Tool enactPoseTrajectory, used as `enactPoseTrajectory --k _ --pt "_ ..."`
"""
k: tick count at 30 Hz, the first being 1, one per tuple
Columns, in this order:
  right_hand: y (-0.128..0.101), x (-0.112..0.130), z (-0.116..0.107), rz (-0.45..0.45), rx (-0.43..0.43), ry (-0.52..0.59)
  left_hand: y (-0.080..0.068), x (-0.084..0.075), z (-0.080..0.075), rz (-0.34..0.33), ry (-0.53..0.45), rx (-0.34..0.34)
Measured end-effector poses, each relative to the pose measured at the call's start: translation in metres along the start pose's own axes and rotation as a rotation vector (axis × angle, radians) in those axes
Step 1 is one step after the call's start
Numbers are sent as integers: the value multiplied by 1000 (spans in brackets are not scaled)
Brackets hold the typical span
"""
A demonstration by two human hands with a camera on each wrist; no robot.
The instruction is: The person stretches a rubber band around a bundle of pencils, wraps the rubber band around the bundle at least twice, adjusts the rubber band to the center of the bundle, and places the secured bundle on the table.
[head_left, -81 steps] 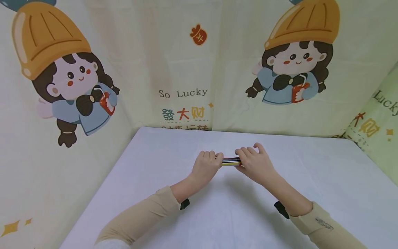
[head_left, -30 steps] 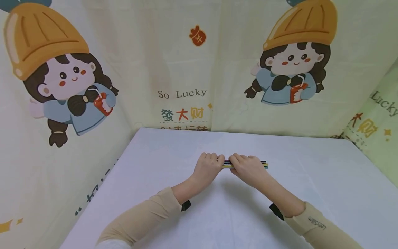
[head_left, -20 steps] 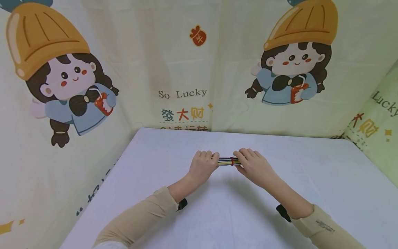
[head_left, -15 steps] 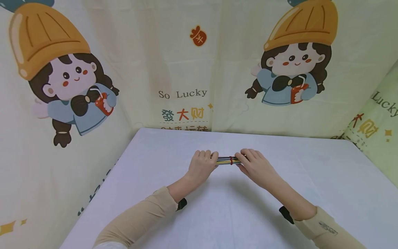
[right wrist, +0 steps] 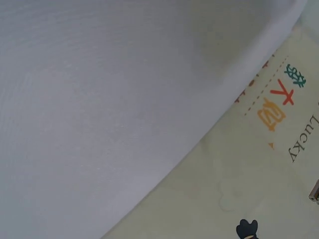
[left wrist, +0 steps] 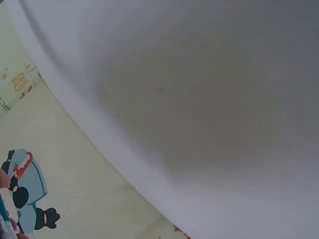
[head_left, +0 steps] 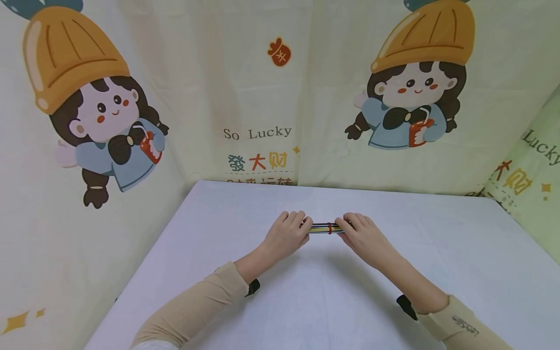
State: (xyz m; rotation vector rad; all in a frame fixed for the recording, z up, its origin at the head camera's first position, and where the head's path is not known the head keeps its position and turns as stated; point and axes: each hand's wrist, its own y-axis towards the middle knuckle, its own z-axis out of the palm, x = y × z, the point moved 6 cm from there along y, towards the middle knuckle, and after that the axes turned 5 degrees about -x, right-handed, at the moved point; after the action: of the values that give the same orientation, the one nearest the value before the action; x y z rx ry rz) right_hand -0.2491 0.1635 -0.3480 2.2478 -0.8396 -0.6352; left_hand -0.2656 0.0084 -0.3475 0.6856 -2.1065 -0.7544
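Note:
In the head view, a bundle of thin, many-coloured pencils (head_left: 319,228) is held level above the white table, pointing from side to side. A red rubber band (head_left: 330,228) circles it nearer to its right end. My left hand (head_left: 285,235) grips the left part, fingers curled over the top. At the other end my right hand (head_left: 365,240) pinches the bundle just right of the band. Both ends of the bundle are hidden by the hands in the head view. Only a sliver of pencils (left wrist: 6,219) and fingertips shows in the left wrist view.
A white table (head_left: 315,301) lies beneath both hands, which cast soft shadows on it. Behind its far edge hangs a cream curtain (head_left: 197,87) printed with cartoon figures and lettering. Dark wrist straps show under both forearms.
My right hand slid left along the bundle, baring its right end, then moved back right. The red band now shows between the hands, where bare pencils showed at first.

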Motion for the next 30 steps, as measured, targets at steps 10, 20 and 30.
enactPoseTrajectory --k 10,20,30 --pt "-14 -10 12 74 88 27 -11 -7 23 91 87 76" --pt "-20 -13 32 100 243 -81 -20 -14 42 121 119 239" --pt "-27 -11 47 102 353 -80 -28 -21 57 133 83 371"
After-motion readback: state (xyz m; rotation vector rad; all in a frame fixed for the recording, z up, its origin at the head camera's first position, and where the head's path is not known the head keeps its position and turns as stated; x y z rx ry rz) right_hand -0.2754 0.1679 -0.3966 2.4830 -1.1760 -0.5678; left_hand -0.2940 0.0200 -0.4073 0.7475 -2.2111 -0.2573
